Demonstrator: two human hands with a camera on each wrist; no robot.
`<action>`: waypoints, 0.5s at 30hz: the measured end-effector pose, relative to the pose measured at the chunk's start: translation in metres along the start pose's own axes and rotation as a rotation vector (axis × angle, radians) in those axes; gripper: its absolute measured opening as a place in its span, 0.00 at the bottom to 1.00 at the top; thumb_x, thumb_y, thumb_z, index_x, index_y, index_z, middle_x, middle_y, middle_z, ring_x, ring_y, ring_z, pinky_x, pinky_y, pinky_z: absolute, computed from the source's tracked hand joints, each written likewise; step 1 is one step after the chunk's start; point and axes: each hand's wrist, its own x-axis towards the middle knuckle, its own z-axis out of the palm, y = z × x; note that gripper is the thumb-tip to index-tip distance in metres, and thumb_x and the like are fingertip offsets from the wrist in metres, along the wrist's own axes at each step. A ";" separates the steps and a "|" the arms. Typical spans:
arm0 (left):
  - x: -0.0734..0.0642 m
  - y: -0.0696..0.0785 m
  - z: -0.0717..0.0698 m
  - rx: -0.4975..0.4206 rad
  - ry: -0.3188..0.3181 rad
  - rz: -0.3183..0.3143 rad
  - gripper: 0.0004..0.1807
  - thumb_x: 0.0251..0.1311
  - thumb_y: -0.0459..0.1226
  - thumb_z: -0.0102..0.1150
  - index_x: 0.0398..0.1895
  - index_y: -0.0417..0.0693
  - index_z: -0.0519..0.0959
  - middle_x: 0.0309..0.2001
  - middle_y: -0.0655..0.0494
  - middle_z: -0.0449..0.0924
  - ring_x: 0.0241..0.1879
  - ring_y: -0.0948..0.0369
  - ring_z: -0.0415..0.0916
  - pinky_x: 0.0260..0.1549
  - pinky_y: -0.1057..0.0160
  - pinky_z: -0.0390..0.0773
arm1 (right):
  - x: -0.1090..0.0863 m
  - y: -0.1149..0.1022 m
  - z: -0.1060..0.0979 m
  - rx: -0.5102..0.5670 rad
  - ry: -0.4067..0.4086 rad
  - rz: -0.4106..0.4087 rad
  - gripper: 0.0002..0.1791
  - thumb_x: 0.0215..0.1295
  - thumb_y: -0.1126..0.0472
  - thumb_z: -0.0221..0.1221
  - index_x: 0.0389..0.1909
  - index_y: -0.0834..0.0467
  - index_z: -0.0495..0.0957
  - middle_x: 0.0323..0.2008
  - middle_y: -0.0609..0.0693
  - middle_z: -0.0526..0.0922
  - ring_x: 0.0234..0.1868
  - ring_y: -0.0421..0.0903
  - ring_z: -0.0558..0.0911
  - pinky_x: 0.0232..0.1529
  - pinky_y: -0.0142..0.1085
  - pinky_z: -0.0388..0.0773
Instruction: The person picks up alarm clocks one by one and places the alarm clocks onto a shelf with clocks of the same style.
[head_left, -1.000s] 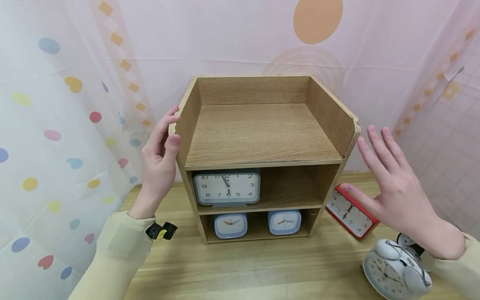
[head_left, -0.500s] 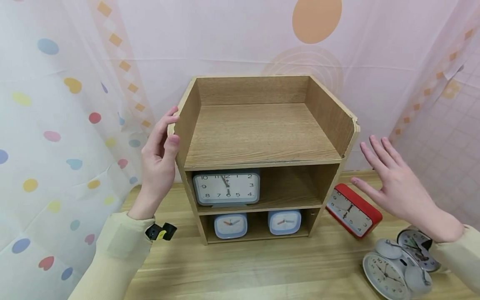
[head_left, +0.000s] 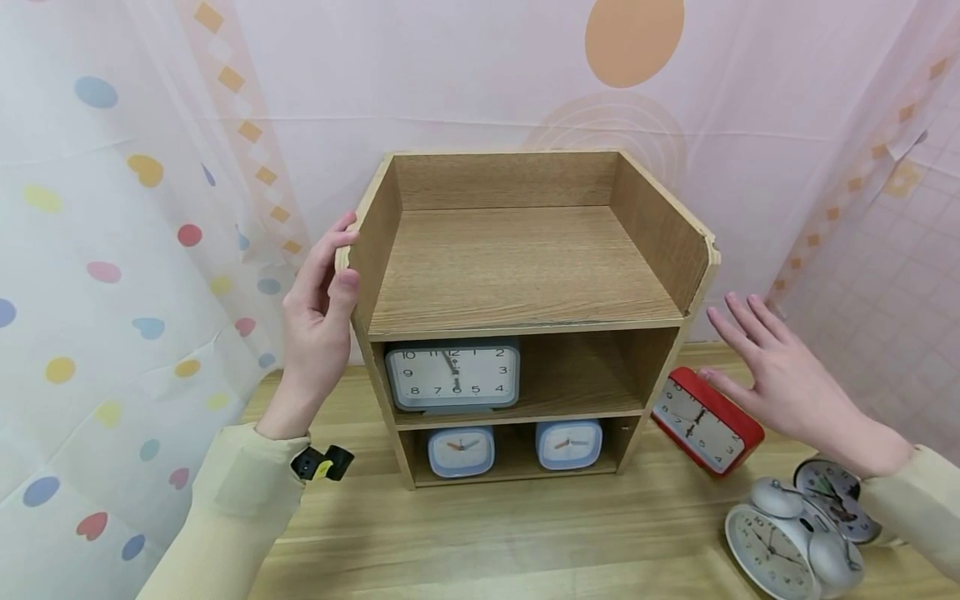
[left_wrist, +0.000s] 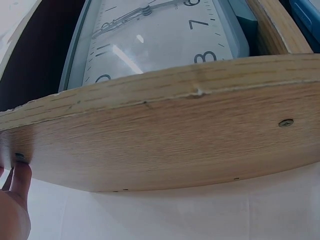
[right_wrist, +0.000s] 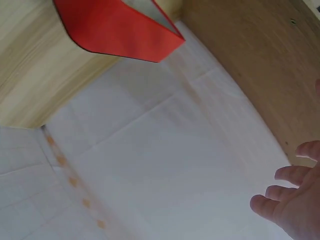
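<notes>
A small wooden shelf unit (head_left: 517, 267) stands on the table. My left hand (head_left: 315, 325) rests against its left side, fingertips touching the outer panel, as the left wrist view also shows. The right hand (head_left: 787, 383) is spread in the air right of the shelf, holding nothing. Beneath that hand, a red clock (head_left: 708, 421) stands tilted in view beside the shelf. A grey-blue clock (head_left: 453, 375) sits in the middle compartment's left half. At the bottom stand two small light-blue clocks, a left one (head_left: 461, 452) and a right one (head_left: 569, 444).
A white twin-bell alarm clock (head_left: 780, 542) is at the table's front right. Behind it is a dark-faced round clock (head_left: 836, 500), partly covered by my right sleeve (head_left: 918, 500). A patterned curtain (head_left: 480, 75) hangs behind the shelf and along both sides.
My right hand has come down and away from the shelf's upper right edge, uncovering more of the red clock and the dark-faced clock. The left hand and the shelf keep their places.
</notes>
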 end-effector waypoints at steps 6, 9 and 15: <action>0.000 0.000 0.000 -0.003 0.002 0.007 0.25 0.77 0.48 0.59 0.65 0.39 0.78 0.75 0.50 0.74 0.79 0.59 0.66 0.71 0.68 0.65 | -0.001 0.006 0.009 -0.014 -0.041 -0.018 0.46 0.62 0.52 0.73 0.78 0.62 0.65 0.77 0.73 0.64 0.80 0.72 0.61 0.87 0.50 0.48; 0.000 0.000 0.000 -0.009 0.001 0.005 0.25 0.76 0.48 0.59 0.65 0.40 0.78 0.75 0.50 0.74 0.79 0.59 0.66 0.70 0.69 0.65 | -0.002 0.009 0.013 -0.014 -0.068 -0.036 0.46 0.62 0.52 0.73 0.77 0.64 0.66 0.77 0.74 0.64 0.79 0.73 0.63 0.88 0.42 0.43; 0.000 0.000 0.001 0.000 0.002 0.001 0.26 0.76 0.49 0.59 0.66 0.38 0.77 0.75 0.50 0.74 0.79 0.59 0.66 0.66 0.69 0.66 | -0.001 0.014 0.021 -0.028 -0.158 -0.042 0.45 0.62 0.51 0.73 0.75 0.67 0.69 0.75 0.76 0.66 0.75 0.76 0.66 0.87 0.46 0.49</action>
